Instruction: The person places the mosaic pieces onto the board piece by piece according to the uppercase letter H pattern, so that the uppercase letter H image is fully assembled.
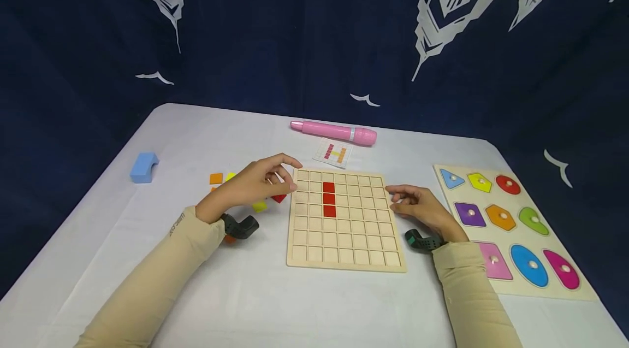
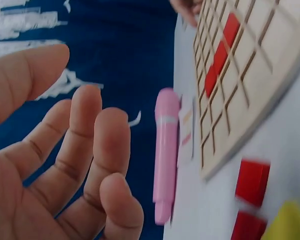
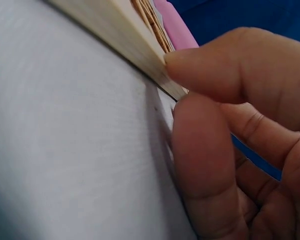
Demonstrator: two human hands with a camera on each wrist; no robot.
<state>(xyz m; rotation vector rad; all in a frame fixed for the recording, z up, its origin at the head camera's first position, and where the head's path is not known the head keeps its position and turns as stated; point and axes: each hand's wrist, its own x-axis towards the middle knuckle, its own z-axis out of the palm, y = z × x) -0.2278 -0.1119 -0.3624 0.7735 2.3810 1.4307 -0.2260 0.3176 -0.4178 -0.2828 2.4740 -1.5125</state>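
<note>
While the wooden grid board (image 1: 346, 241) lies mid-table, three red tiles (image 1: 329, 199) sit in one column of it, toward 11 o'clock from its centre. At its 10 o'clock corner the left hand (image 1: 257, 180) hovers, fingers loosely spread, holding nothing, near loose coloured tiles (image 1: 216, 178). At 2 o'clock the right hand (image 1: 420, 206), fingers relaxed, touches the board's edge with its thumb. Just beyond 12 o'clock lies a pattern card (image 1: 333, 152).

Our bench (image 1: 314, 304) is white, with rounded far corners. On it we see a wooden grid board (image 1: 345, 240), a pink stick (image 1: 334, 130), a patterned card (image 1: 333, 152), a blue notched block (image 1: 142, 169), loose coloured tiles (image 1: 216, 178) and a knobbed shape board (image 1: 516, 237).
</note>
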